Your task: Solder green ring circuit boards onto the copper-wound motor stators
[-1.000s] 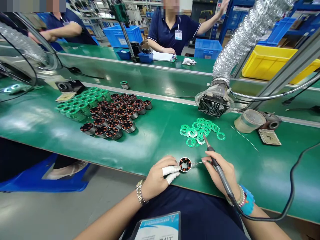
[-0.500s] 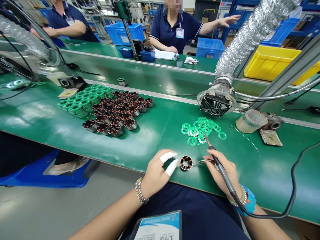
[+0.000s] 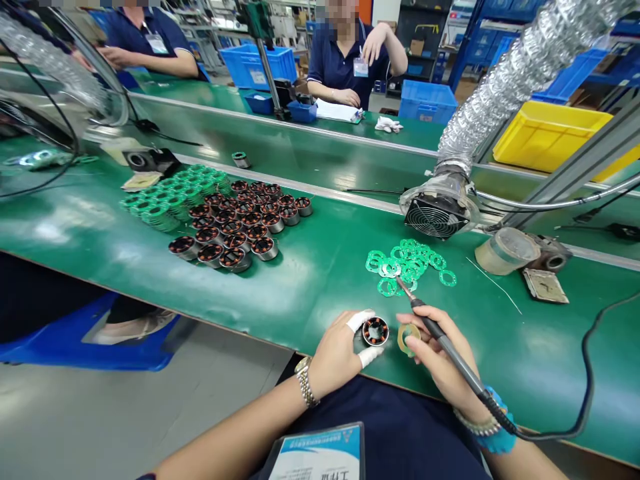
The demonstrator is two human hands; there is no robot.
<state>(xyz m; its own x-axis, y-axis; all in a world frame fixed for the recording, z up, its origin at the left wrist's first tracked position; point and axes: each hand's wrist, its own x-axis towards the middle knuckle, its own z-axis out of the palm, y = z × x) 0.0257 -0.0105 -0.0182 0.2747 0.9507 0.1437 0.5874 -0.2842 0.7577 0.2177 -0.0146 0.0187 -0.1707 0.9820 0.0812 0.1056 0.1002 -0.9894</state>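
The left hand [image 3: 336,347], its thumb and finger wrapped in white, closes lightly around a round silver-rimmed metal stator with black and orange windings [image 3: 383,335], apparently to steady it upright on the glossy green tabletop [image 3: 310,293] near its edge. The right hand [image 3: 443,371] pinches a flat yellowish-tan ring [image 3: 401,339] just beside the stator, while a grey pencil-shaped soldering iron [image 3: 453,353] lies across that hand, probably so thumb and fingertips can grip the ring.

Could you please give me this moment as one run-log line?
left hand: holding stator from both sides | right hand: holding soldering iron and tan ring | beyond: loose green rings
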